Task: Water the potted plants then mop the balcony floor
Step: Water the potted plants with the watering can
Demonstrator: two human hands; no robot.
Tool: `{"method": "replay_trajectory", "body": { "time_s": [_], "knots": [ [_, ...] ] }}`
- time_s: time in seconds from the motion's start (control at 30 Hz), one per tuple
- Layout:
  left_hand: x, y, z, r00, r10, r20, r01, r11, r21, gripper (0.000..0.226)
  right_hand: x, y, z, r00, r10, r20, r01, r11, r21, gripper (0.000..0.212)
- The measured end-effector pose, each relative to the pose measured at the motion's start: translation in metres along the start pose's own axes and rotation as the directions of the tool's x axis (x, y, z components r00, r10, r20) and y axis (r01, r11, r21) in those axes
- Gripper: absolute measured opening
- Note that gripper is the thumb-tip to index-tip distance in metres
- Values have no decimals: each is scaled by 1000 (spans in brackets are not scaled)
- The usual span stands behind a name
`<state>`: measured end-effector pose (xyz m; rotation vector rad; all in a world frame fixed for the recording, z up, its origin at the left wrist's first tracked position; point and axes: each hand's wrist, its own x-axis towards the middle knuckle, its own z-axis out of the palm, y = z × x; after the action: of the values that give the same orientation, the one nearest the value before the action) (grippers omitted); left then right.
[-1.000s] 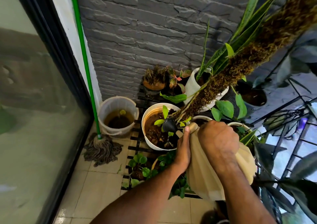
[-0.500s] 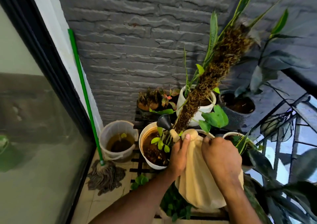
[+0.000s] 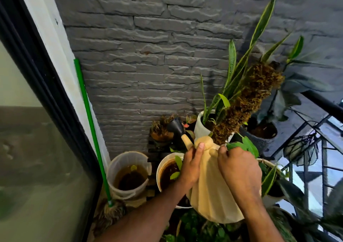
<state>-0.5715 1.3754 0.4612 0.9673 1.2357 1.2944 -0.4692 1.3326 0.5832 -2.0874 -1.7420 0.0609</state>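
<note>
I hold a cream ribbed watering can [image 3: 211, 191] with both hands. My right hand [image 3: 239, 173] grips its handle on top. My left hand [image 3: 191, 165] supports its left side, thumb up by the neck. Its black spout head [image 3: 176, 126] points up and away, toward the small pots at the back [image 3: 161, 132]. Below the can stands a white pot with dark wet soil [image 3: 167, 173] and a leaning moss pole [image 3: 246, 100]. A white pot with a snake plant [image 3: 202, 125] stands behind. A green-handled mop [image 3: 89, 115] leans against the wall, its head [image 3: 111, 214] on the floor.
A translucent bucket [image 3: 128, 173] with brownish water sits beside the mop. A glass sliding door [image 3: 37, 149] fills the left. A dark pot [image 3: 263, 132] and big-leaved plants crowd the right by the black metal railing [image 3: 321, 139]. Low green plants [image 3: 194, 228] lie under the can.
The can's spout has risen from the white pot's soil and now points higher, toward the back pots. My view has tilted upward, showing more wall. Both hands keep their hold.
</note>
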Motion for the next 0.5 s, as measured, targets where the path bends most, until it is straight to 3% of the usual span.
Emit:
{"method": "replay_trajectory", "body": {
  "time_s": [0.27, 0.5],
  "knots": [
    [58, 10, -58, 986, -16, 167, 17, 1000, -2, 31, 19, -72, 27, 996, 84, 22, -84, 996, -3, 57],
    [77, 27, -90, 976, -22, 218, 22, 1000, 1, 54, 30, -108, 40, 994, 105, 44, -103, 994, -32, 57]
  ]
}}
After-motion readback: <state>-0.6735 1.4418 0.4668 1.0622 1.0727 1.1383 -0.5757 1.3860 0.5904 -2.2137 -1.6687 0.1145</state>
